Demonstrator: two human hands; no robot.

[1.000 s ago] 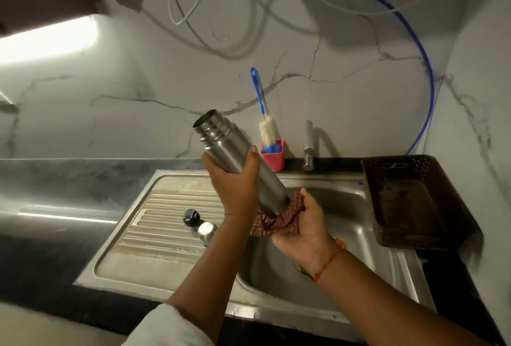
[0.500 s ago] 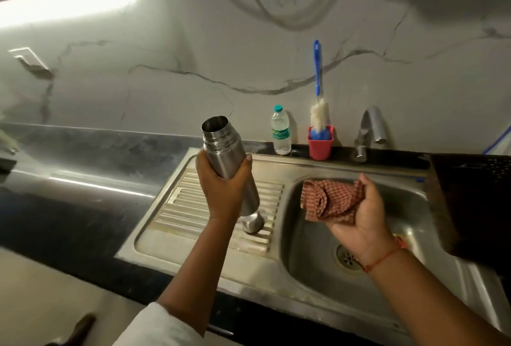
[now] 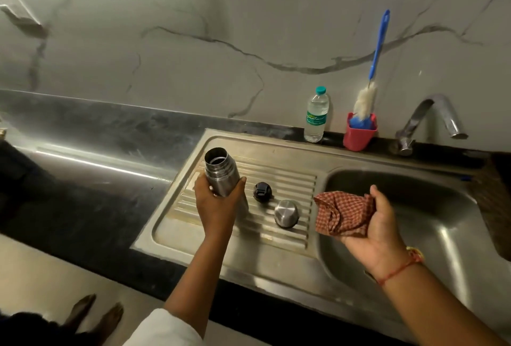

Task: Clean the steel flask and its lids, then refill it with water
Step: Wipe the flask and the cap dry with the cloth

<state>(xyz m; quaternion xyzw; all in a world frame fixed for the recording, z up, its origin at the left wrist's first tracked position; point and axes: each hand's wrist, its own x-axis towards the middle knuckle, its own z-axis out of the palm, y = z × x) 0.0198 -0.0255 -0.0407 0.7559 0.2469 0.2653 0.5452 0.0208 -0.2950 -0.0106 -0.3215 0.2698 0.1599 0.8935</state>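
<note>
We are reaching in over the near edge of the steel sink with both arms. Our left hand (image 3: 218, 207) is wrapping its fingers and thumb round the lower body of the steel flask (image 3: 221, 173). The flask is standing nearly upright, mouth open, over the ribbed drainboard (image 3: 171, 232). The hand is hiding its base, so we cannot tell whether it is touching the ribs.

Our right hand (image 3: 378, 232) is lying palm up at three o'clock from the flask, over the left rim of the basin (image 3: 442, 224). It is holding a crumpled checked cloth (image 3: 343, 213), with the thumb against the cloth's edge.

Between the hands the steel lid (image 3: 286, 213) is sitting closed end up on the ribs. The black lid (image 3: 262, 191) is resting just beside it at ten o'clock, near the flask. Both lids are lying apart from either hand.

Farther back, at one o'clock from the flask, a water bottle (image 3: 316, 116) is standing by the wall. At its three o'clock a red cup (image 3: 359, 138) is holding a bottle brush (image 3: 377, 50), and the tap (image 3: 431, 113) is standing beyond.
</note>
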